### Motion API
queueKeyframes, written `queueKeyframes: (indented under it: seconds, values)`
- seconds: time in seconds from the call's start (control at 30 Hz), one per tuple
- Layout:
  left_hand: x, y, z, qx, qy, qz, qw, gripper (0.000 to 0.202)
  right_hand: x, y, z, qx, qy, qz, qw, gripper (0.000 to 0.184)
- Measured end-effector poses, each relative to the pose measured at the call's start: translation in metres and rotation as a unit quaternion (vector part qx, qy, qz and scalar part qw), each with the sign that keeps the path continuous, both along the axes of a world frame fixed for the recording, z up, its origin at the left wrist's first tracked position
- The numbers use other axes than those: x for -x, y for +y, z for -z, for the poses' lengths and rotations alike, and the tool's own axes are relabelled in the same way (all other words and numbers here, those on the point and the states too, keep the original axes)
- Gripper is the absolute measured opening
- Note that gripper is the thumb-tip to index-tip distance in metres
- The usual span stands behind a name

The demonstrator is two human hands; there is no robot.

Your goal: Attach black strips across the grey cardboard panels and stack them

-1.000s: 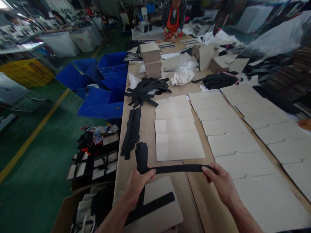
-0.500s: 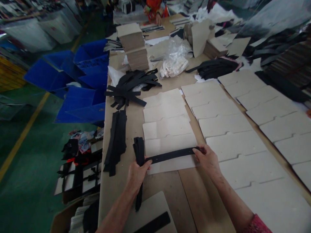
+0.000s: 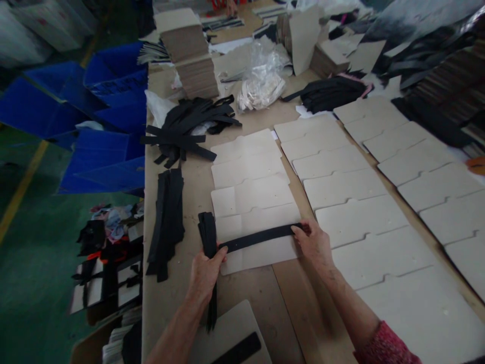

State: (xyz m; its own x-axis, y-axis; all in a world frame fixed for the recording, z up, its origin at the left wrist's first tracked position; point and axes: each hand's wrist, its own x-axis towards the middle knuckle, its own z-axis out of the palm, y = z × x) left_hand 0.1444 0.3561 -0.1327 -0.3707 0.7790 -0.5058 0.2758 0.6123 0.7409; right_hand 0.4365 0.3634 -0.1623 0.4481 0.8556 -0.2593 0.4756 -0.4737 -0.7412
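Note:
A black strip (image 3: 261, 237) stretches between my two hands over the nearest pale board (image 3: 261, 256) in the left column. My left hand (image 3: 206, 268) is closed on a bundle of black strips (image 3: 208, 232) and pinches the left end of the stretched strip. At its other end, my right hand (image 3: 314, 242) grips the strip between thumb and fingers. Whether the strip touches the board along its whole length I cannot tell. Below my hands lies another pale board (image 3: 235, 328) with a black strip (image 3: 240, 349) across it.
Overlapping pale boards (image 3: 352, 217) run in columns to the right. Black strips (image 3: 164, 222) lie along the left table edge, with a tangled heap (image 3: 193, 124) behind. Farther back are a board stack (image 3: 193, 55) and a plastic bag (image 3: 261, 81). Blue bins (image 3: 106, 156) stand left.
The whole view has shifted slightly, so the table appears further left and higher. Both hands keep the same hold on the strip, which sits almost unchanged over the board.

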Motion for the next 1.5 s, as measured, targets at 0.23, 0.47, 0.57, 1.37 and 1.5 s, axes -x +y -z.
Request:
queueKeyframes:
  seconds: [0.23, 0.47, 0.57, 1.37, 1.5]
  values:
    - [0.0, 0.0, 0.005, 0.007, 0.008, -0.005, 1.0, 0.055, 0.001, 0.003, -0.001, 0.015, -0.032, -0.018, 0.999, 0.036]
    - [0.002, -0.001, 0.011, 0.007, 0.01, -0.002, 1.0, 0.052, 0.001, 0.005, -0.005, 0.023, -0.065, -0.034, 0.997, 0.032]
    - [0.0, 0.001, 0.013, 0.01, 0.01, -0.008, 1.0, 0.053, 0.003, 0.006, -0.008, 0.022, -0.08, -0.039, 0.996, 0.031]
    - [0.002, 0.013, -0.012, 0.023, 0.11, 0.103, 0.988, 0.017, 0.006, 0.0, 0.009, -0.105, -0.183, -0.071, 0.975, 0.036]
    - [0.001, 0.016, -0.005, 0.033, 0.123, 0.109, 0.986, 0.015, 0.006, -0.001, 0.01, -0.101, -0.191, -0.069, 0.974, 0.035]
